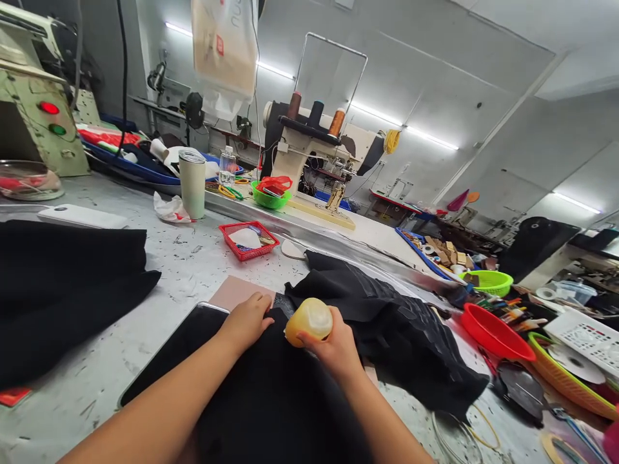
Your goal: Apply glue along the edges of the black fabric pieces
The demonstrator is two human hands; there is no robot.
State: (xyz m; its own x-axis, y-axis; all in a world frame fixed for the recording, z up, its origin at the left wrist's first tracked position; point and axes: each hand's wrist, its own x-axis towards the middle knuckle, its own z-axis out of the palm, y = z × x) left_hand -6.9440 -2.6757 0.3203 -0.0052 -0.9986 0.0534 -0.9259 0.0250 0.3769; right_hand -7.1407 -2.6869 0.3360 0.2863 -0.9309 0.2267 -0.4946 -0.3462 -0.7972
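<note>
A yellowish plastic squeeze bottle [309, 321] is gripped in my right hand [338, 351], tilted with its pale base toward me. Its far end is hidden behind its body, over the black cloth [280, 399] in front of me. My left hand [249, 320] rests at the cloth's far edge, fingers curled and pressed together on it. A pinkish-beige board [236, 291] shows just beyond that hand. Under the cloth at left lies a dark panel with a light rim [169, 351]. To the right of the bottle, more black fabric [387, 309] is heaped in folds.
Another black cloth [62, 290] covers the table's left side. Beyond my hands stand a red basket [249, 241], a lidded tumbler [192, 187] and a sewing machine [314, 154]. A red bowl [498, 332] and a yellow basket [570, 380] hold the right side.
</note>
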